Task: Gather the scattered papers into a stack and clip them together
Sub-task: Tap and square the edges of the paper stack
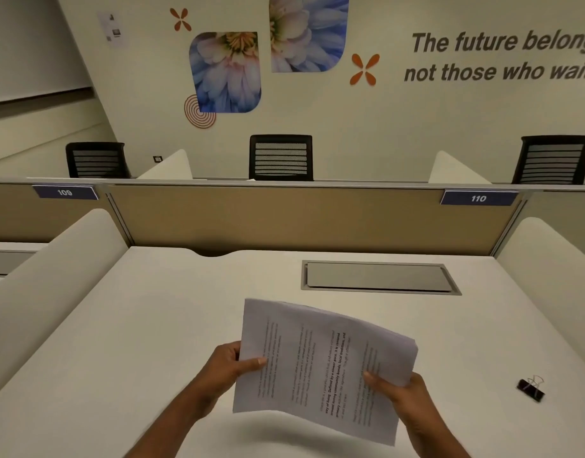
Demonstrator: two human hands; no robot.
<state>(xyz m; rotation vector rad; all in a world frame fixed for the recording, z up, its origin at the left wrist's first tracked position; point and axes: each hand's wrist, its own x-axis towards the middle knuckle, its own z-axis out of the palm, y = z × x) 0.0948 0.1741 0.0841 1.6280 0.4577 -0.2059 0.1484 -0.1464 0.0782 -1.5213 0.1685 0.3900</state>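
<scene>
- Two bare forearms reach in from the bottom edge, and both hands hold one stack of papers (320,365) up off the tabletop (135,342).
- The left hand (230,365) pinches the stack's left edge: its thumb lies flat on the top sheet, and its fingers curl round behind the sheets, mostly hidden.
- The right hand (400,391) grips the lower right part of the stack in the same way, thumb on top of the printed page and fingers clamped underneath.
- The papers are tilted, with the far left corner highest. The sheets bow slightly and their edges are roughly lined up. Printed text runs sideways across the top sheet, one passage in bold.
- A shadow of the stack falls on the tabletop below it.
- A black binder clip (531,389) with wire handles lies on the tabletop to the right, well apart from the papers and from both hands.
- Farther back, a grey rectangular hatch (378,276) is set flush into the tabletop.
- A tan partition (284,219) closes the back of the desk and carries blue number plates reading 109 (65,192) and 110 (478,198).
- Three black mesh-backed chairs (280,157) stand beyond it, before a wall with flower pictures (225,72) and dark lettering.
</scene>
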